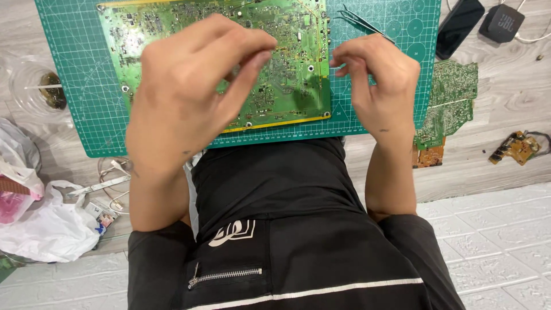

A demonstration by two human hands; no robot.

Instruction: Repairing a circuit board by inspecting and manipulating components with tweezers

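**Two hands raised over a green circuit board**

The left hand (pixel 192 95) hangs in the centre-left of the frame, fingers loosely curled with thumb and forefinger drawn close together; whether anything small sits between them cannot be told. The right hand (pixel 379 86), centre-right, is curled the same way, its fingertips pinched near each other, with no visible object in its grasp. Beneath both lies a large green circuit board (pixel 287 63) on a teal cutting mat (pixel 74 86) in the upper half of the frame. Black tweezers (pixel 361 23) rest on the mat just above the right hand. On the wooden tabletop (pixel 505 115), a smaller green board (pixel 450 103) lies to the right, a black phone (pixel 459 26) at upper right, and white plastic bags (pixel 46 224) at lower left.
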